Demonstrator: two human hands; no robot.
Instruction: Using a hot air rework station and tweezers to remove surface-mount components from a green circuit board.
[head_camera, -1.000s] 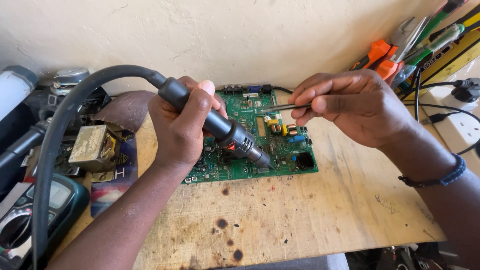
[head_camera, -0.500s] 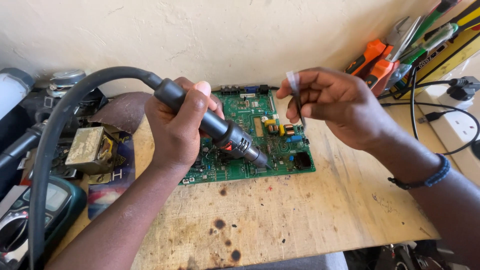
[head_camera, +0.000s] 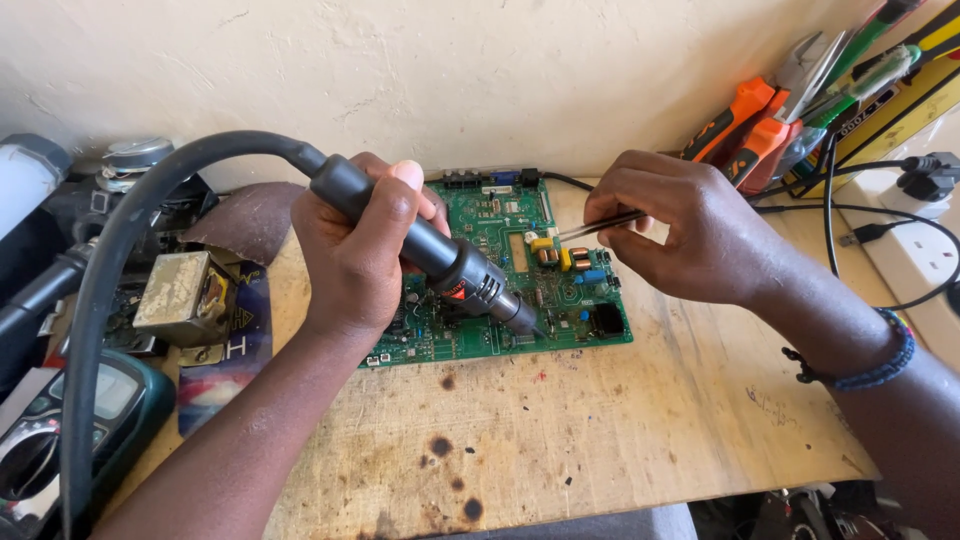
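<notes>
Left hand is wrapped tight round the black hot-air handpiece, fingers closed on the grip, nozzle angled down w/ its tip just over the lower middle of the green circuit board. Its thick hose loops up and away to the left of that hand.

Right hand pinches slim metal tweezers between thumb and fingertips. Half a sec ago that hand was lifted off the board w/ the tweezers pointing up; now it's back down, tips lying nearly flat and aimed left at the yellow components near the board's centre. Left hand and nozzle have barely shifted. Looks like heat stays on one spot while the tweezers return to work on a part; can't tell if the tips touch anything.

Board lies flat on the scorched wooden bench, under both hands. Multimeter sits well left of the left hand; orange-handled pliers lean beyond the right hand.
</notes>
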